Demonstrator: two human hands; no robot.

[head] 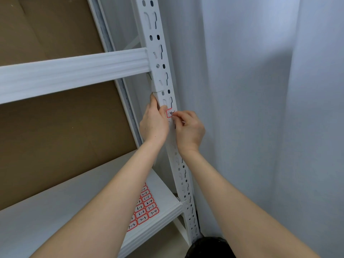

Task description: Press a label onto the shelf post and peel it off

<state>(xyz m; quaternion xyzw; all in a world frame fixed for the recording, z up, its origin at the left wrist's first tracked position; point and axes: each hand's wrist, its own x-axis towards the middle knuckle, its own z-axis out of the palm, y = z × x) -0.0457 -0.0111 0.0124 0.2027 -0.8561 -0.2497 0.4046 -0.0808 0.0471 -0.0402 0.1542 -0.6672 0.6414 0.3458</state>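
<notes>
Head view: red-bordered handwritten label (170, 113)

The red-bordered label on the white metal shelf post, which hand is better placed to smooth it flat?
Probably the right hand: its fingertips already pinch the red-bordered label, while the left hand grips the white slotted metal post beside it.

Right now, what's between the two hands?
Head view: the white slotted upright with a red-bordered label on it. Left hand holds the post's edge; right hand pinches the label.
</notes>
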